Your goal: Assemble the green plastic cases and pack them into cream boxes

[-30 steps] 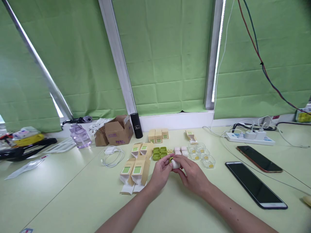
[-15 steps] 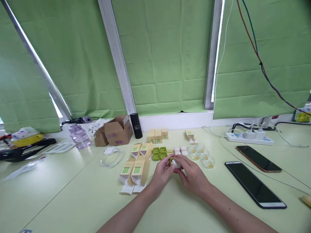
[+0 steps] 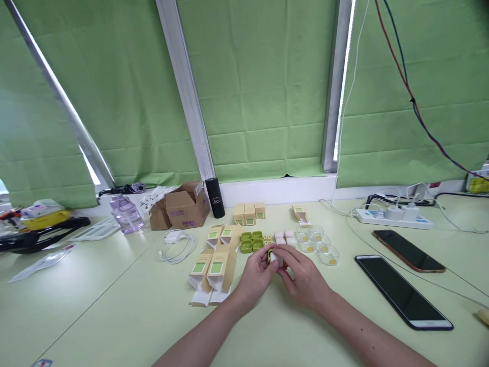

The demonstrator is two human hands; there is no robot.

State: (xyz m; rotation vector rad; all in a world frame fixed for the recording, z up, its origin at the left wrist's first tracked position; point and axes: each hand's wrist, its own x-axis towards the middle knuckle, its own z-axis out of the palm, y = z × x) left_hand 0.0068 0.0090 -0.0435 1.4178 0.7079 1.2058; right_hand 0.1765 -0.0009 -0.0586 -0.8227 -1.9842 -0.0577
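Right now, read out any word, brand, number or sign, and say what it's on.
Nothing is legible.
Brown cardboard box: purple print, blurred.
Black tumbler: round white logo, too small.
Tan cartons: print too small.
White power strip: blue markings, too small.

small rounded white piece [image 3: 274, 258], green part [image 3: 269, 255] at its left side, partly hidden between the fingers [image 3: 289, 255]

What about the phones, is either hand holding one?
No, the phones lie on the table while the left hand and right hand hold a small white piece.
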